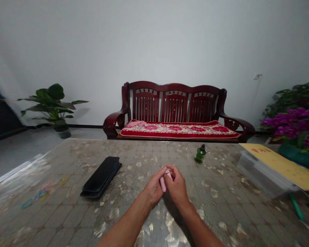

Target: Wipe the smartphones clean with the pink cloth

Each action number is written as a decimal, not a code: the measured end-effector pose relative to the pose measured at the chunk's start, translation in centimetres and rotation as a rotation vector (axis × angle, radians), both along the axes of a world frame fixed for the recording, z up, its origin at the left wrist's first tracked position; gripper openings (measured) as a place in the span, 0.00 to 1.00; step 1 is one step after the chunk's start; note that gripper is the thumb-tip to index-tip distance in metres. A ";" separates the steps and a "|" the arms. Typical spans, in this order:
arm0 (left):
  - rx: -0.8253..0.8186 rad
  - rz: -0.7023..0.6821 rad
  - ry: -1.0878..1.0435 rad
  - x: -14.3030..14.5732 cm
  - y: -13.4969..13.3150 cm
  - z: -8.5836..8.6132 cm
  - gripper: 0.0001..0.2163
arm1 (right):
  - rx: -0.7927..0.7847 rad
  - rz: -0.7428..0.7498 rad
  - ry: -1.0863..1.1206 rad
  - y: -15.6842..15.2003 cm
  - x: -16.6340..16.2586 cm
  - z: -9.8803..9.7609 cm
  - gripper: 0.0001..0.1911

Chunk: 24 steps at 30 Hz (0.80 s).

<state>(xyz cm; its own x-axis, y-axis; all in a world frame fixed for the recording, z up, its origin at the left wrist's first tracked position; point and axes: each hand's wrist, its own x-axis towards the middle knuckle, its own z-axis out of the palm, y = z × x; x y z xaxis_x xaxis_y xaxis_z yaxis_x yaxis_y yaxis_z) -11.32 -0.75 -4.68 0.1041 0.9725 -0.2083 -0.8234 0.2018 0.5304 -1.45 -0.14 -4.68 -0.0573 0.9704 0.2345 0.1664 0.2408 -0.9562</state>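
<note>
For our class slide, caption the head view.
Left hand and right hand hold a pink object above a table, dark devices nearby.

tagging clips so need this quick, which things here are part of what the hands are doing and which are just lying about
In use:
- small pink object, held between left hand and right hand

Lying about on the table:
- stack of black flat devices
- green bottle
- clear plastic box
- coloured bands

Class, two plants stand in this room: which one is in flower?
The right-hand plant, beside the table: it carries purple blossoms among its leaves. The left-hand potted plant shows only broad green leaves, with no flowers.
</note>
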 end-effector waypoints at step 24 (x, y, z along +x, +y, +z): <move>-0.018 0.111 -0.277 -5.7 1.9 -1.6 0.11 | 0.142 -0.505 -0.213 17.2 15.9 -1.5 0.39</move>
<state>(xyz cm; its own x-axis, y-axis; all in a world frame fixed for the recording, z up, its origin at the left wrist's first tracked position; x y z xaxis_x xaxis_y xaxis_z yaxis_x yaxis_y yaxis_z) -17.05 1.13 -6.26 0.0529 0.9774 -0.2044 -0.9538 0.1101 0.2795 14.45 17.03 -6.17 0.3457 0.8494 0.3989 0.4806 0.2049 -0.8527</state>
